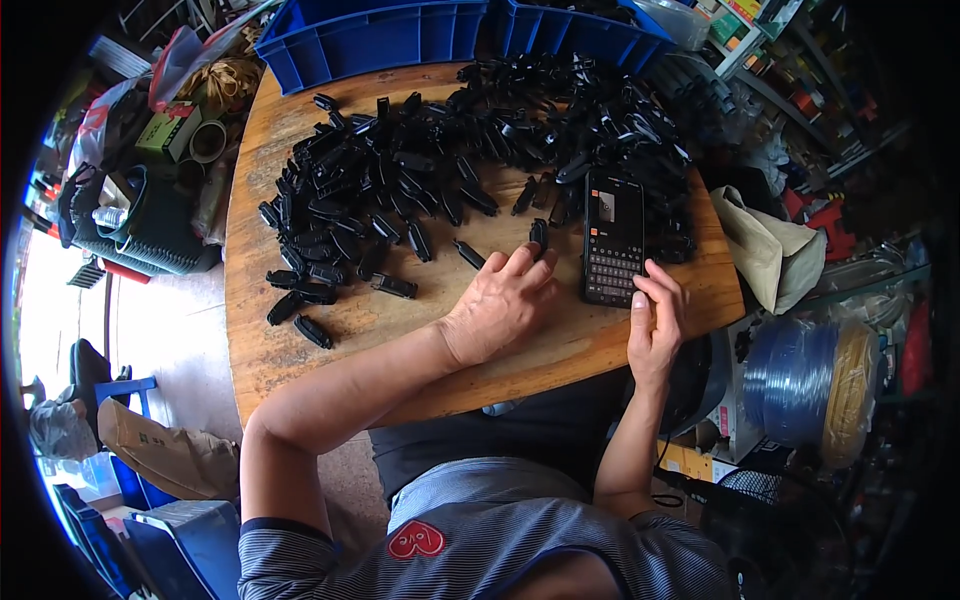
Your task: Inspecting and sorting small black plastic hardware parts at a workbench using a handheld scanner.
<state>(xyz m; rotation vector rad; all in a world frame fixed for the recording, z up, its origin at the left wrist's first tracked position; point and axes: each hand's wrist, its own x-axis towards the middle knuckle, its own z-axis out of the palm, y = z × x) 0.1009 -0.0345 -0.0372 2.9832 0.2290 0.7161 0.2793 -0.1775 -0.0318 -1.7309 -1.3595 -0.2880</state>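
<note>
Dim, soft indoor light overall, brightest as blown-out daylight glare at the far left edge. Even illumination across the wooden tabletop (300, 350), with only faint, soft shadows under the black plastic parts (400, 190). Sharp in the middle, softer toward the rim. Strong fisheye bending of straight edges, black vignette in the corners. Glowing phone screen (612, 215), slightly washed out.
</note>
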